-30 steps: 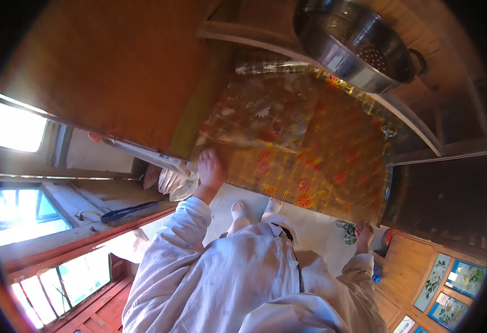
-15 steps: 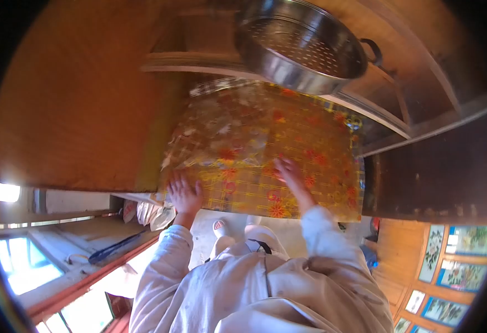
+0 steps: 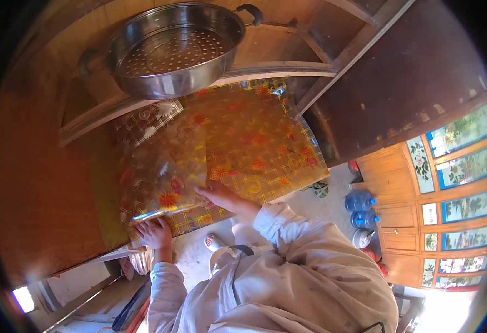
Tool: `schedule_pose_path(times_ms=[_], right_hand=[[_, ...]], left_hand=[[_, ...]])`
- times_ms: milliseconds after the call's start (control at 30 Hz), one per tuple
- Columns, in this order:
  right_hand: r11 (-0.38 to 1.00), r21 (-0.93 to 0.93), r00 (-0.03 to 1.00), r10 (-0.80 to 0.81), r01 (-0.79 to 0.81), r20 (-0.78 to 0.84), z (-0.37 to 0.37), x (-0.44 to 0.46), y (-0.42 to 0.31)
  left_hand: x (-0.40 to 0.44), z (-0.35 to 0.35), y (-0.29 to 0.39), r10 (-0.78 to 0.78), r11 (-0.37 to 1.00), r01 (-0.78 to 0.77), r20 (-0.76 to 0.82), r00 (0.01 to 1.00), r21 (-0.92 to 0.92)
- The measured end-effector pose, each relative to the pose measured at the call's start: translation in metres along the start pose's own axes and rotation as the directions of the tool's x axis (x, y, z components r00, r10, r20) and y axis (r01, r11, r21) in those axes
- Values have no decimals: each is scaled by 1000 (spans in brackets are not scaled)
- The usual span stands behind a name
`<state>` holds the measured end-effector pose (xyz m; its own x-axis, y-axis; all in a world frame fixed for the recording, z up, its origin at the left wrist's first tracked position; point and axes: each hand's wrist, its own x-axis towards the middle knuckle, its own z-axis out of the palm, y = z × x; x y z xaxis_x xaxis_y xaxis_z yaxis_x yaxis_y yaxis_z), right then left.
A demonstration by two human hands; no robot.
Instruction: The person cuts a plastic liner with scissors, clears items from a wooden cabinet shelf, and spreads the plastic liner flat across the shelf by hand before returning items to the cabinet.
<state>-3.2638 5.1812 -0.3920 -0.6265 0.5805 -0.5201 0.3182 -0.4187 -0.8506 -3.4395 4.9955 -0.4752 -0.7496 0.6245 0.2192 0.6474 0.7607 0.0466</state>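
A see-through plastic tablecloth (image 3: 257, 144) with yellow lines and red-orange flowers covers the shelf surface in front of me. Its left part is doubled into a flap (image 3: 166, 172) that looks crumpled and shiny. My right hand (image 3: 221, 195) is at the flap's near right corner, its fingers closed on the plastic. At the front left edge, just below the flap's bright rim, my left hand (image 3: 154, 233) lies with fingers apart against the tablecloth. Behind the cloth, a steel steamer pot (image 3: 177, 53) with a perforated bottom and dark handles sits on a wooden ledge.
A brown wooden panel (image 3: 43, 183) rises on the left and a dark panel (image 3: 399, 77) on the right. Blue water bottles (image 3: 360, 208) stand on the floor at right, near a wooden cabinet (image 3: 390, 222). A green shoe (image 3: 321, 188) is under the tablecloth's right corner.
My view has swung toward the right. My right hand has moved from the cloth's middle to the flap's corner, and the left part of the plastic appears more folded.
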Motion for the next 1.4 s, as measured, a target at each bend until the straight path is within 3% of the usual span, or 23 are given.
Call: schedule_pose_path(times_ms=[67, 133, 200, 233, 333, 433, 500, 567, 633, 733, 767, 867, 967, 1033, 1067, 1100, 1133, 1233, 1300, 1333, 1367, 1400], right_hand=[[831, -538, 986, -168, 140, -3, -25, -2, 46], [293, -893, 825, -548, 343, 137, -49, -21, 67], [151, -929, 784, -592, 339, 189, -61, -33, 76], [73, -940, 760, -610, 333, 222, -69, -35, 78], [72, -897, 751, -579, 436, 319, -101, -12, 70], [68, -928, 793, -546, 365, 271, -147, 19, 33], [140, -942, 819, -544, 304, 183, -189, 43, 7], [127, -985, 851, -524, 117, 34, -240, 79, 9], [79, -996, 852, -523, 31, -15, -272, 103, -7], [127, -990, 747, -652, -62, -131, -284, 155, -12], [108, -994, 674, -735, 13, -71, -278, 174, -11], [471, -820, 779, -626, 325, -51, -191, 189, -45], [740, -615, 952, -299, 271, 60, -101, 188, -96], [674, -666, 930, -359, 320, 83, -80, 196, -86], [650, -646, 904, -394, 401, 164, -88, 215, -65], [625, -616, 871, -427, 479, 244, -96, 235, -43], [584, -670, 855, -495, 458, 153, -102, 229, -21], [452, -794, 818, -567, 405, 94, -100, 166, -4], [578, -747, 880, -475, 329, 21, -93, 146, -4], [729, -638, 930, -362, 248, -53, -90, 146, -4], [850, -506, 967, -230, 146, -109, -88, 146, -1], [854, -498, 970, -228, 155, -90, -88, 149, 2]], left_hand=[[-1, -4, -4, 24, 998, -19, 78, 997, -63], [3, -9, 2, -17, 1000, 21, 177, 984, -21], [4, -9, 6, -46, 999, 42, 219, 975, 22], [2, -11, 7, -23, 1000, 23, 161, 987, 0], [2, -15, 9, -11, 1000, 15, 146, 989, -23], [1, -2, 3, 25, 999, -23, 68, 997, -32], [2, 2, 4, 22, 999, -21, 26, 999, -25], [1, 3, 5, 29, 999, -29, -12, 1000, -26], [1, 3, 7, -12, 999, 13, 38, 999, -47], [-4, 14, 0, -65, 998, 64, 59, 996, 22], [-7, 18, -3, -90, 996, 90, 92, 992, -2], [-2, 12, 5, -198, 980, 199, 143, 970, 2], [0, 3, 10, -241, 970, 240, 183, 953, 27], [4, -2, 12, -261, 963, 232, 251, 932, 139], [6, 0, 12, -219, 971, 231, 166, 961, -59], [9, -6, 16, -205, 967, 223, 139, 969, -127], [12, -12, 19, -189, 958, 208, 112, 976, -198], [6, -2, 11, -180, 978, 186, 68, 981, -97], [5, -14, 17, -387, 824, 431, 191, 902, -369], [7, -15, 20, -440, 576, 523, 301, 846, -628], [9, -16, 22, -485, 245, 565, 406, 775, -788], [8, -17, 26, -490, 7, 523, 453, 745, -852]])
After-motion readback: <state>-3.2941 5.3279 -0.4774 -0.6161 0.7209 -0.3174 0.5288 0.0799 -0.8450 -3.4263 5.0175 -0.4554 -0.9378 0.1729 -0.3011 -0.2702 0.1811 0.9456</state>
